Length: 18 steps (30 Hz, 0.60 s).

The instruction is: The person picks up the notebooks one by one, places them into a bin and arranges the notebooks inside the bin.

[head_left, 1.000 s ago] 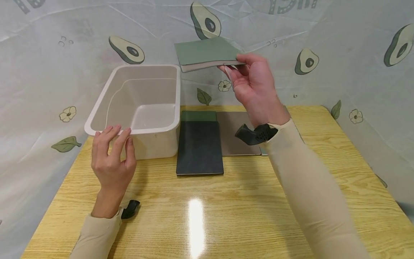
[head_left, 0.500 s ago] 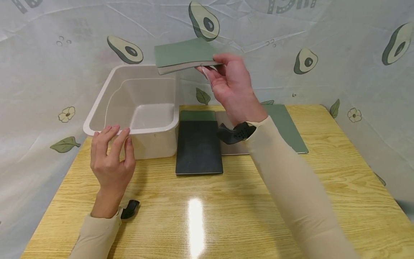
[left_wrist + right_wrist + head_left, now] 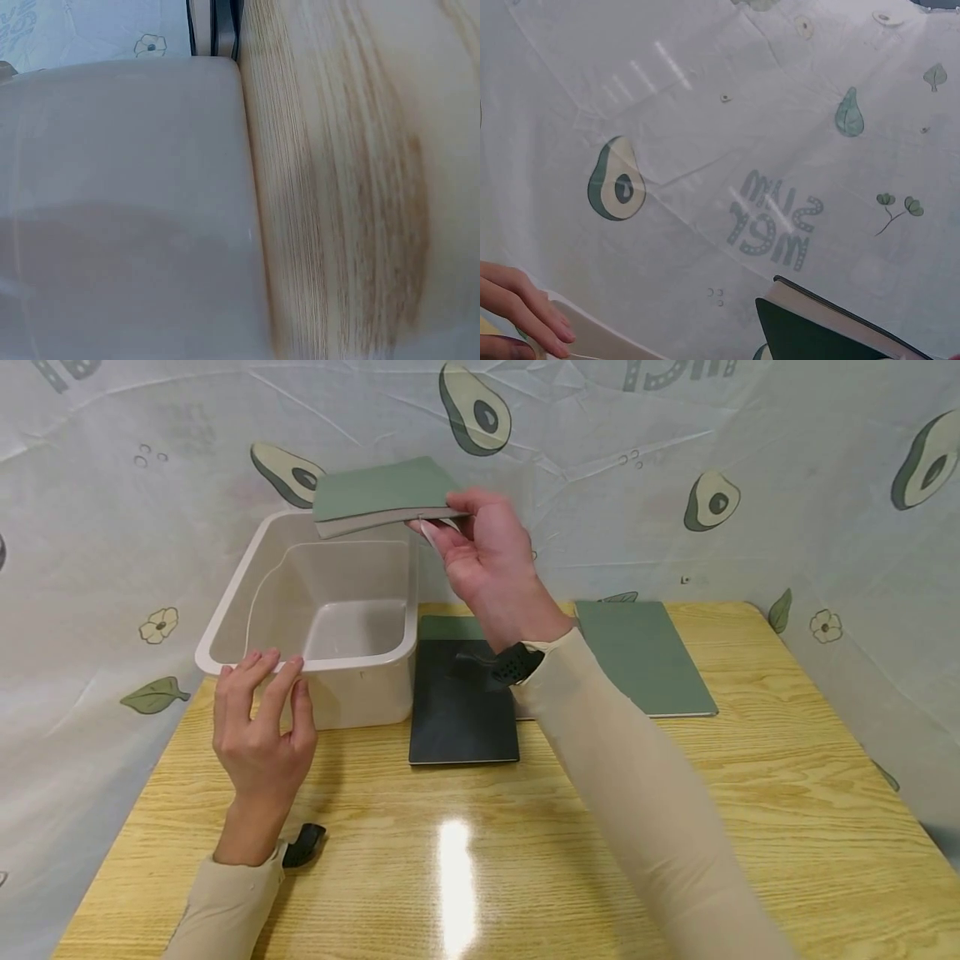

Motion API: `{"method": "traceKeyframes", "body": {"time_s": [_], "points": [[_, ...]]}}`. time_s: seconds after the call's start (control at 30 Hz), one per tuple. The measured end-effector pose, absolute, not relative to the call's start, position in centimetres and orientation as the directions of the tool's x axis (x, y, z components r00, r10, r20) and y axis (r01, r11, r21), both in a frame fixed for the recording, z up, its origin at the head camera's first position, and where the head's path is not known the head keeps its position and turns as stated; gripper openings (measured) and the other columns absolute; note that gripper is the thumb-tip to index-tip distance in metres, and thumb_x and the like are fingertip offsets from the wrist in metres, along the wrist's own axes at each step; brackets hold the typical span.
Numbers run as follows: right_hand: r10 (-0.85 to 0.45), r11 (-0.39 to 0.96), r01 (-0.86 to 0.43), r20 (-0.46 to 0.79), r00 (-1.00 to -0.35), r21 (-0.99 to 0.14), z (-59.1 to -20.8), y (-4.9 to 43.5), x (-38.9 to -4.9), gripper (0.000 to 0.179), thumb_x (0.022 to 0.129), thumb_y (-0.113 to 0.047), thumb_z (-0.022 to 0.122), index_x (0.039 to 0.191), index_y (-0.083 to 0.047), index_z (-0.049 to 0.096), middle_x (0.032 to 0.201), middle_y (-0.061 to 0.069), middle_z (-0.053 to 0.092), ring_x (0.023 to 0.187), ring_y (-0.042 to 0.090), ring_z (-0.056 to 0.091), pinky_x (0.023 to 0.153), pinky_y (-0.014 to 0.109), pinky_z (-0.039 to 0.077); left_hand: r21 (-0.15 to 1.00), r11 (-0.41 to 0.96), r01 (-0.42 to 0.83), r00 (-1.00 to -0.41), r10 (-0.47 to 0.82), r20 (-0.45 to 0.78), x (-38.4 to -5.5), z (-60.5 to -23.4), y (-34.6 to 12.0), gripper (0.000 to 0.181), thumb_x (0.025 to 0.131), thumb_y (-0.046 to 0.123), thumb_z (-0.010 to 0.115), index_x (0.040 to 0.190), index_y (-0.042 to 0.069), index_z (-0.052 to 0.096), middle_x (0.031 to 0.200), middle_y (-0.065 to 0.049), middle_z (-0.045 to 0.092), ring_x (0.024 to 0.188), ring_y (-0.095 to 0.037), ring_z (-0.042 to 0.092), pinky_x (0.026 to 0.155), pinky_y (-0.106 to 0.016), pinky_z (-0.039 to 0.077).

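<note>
In the head view my right hand pinches a green notebook by its right end, thumb on top and fingers beneath. The notebook is raised, lying nearly flat above the back of a beige plastic bin; a thin white ribbon hangs near the fingers. Its dark green cover and pale page edges show low in the right wrist view. My left hand rests its fingertips on the bin's front left rim. The left wrist view shows the bin's outer wall, without the hand.
Right of the bin, a black notebook lies partly over a dark green one. A larger green notebook lies farther right; a brownish one is mostly hidden by my right arm. Avocado-print sheeting hangs behind the wooden table.
My right hand has moved left with the green notebook, from beyond the bin's right side to over its back part. My left hand has stayed at the rim.
</note>
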State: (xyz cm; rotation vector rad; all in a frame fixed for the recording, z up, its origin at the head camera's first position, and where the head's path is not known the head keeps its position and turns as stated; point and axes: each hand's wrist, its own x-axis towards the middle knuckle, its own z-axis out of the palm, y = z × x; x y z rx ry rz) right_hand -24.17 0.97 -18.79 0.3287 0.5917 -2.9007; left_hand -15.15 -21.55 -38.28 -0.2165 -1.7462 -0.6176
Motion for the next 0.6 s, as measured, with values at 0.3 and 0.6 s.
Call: {"method": "traceKeyframes", "body": {"time_s": [0.3,0.6], "points": [[-0.113,-0.917,0.205,-0.27,-0.956,-0.343,-18.5,-0.3,-24.5,0.013,0.103,0.008,0.049,0.113,0.014,0.054,0.143,0.029,0.058,0.151,0.047,0.046,0.121,0.058,0.038,0.291,0.84,0.458,-0.274,-0.178,0.945,-15.1,-38.4,-21.5,0.021,0.093,0.006,0.073,0.113,0.002,0.08,0.121,-0.022,0.075,0.124,-0.041,0.068,0.12,-0.058,0.045],[-0.11,-0.9,0.209,-0.265,-0.958,-0.382,-18.2,-1.5,-24.6,0.012,0.101,0.012,0.048,0.106,0.017,0.057,0.131,0.034,0.063,0.145,0.047,0.053,0.119,0.061,0.041,0.292,0.84,0.458,-0.271,-0.181,0.946,-15.1,-38.4,-21.5,0.021,0.093,0.006,0.073,0.112,0.002,0.08,0.121,-0.022,0.075,0.124,-0.041,0.068,0.12,-0.057,0.045]]}}
